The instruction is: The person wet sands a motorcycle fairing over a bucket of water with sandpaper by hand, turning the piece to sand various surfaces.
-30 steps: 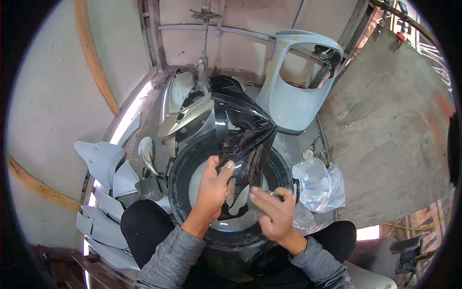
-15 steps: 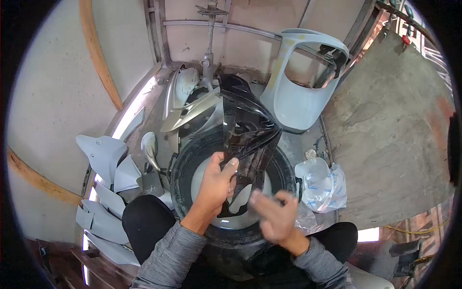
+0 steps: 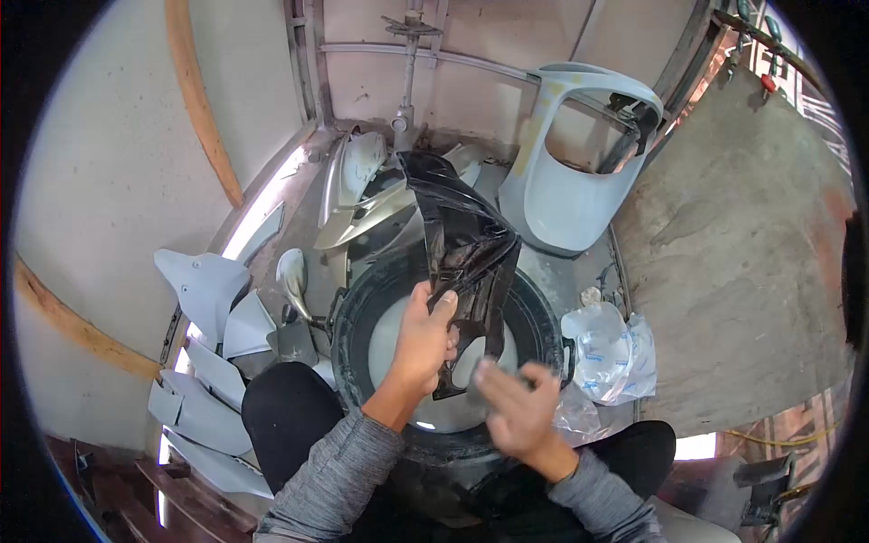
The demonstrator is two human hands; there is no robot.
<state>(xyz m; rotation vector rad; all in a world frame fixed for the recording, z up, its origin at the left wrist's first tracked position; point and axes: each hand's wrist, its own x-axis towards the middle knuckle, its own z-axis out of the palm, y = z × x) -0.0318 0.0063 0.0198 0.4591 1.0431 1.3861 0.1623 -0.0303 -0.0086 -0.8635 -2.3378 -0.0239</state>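
Pinched a glossy black panel (image 3: 463, 226) between the thumb and fingers of the left hand (image 3: 424, 339), over a black tub (image 3: 351, 355) with pale contents below both hands. Held the right hand (image 3: 525, 412) near the panel's lower end, fingers bent and blurred; could not tell whether pinching anything or touching the panel. Had light grey pieces (image 3: 206, 285) and a mirror (image 3: 291, 271) to the left of the hands, a clear plastic bag (image 3: 602, 348) to their right, and a pale shell (image 3: 563, 215) beyond, farther up on the right.
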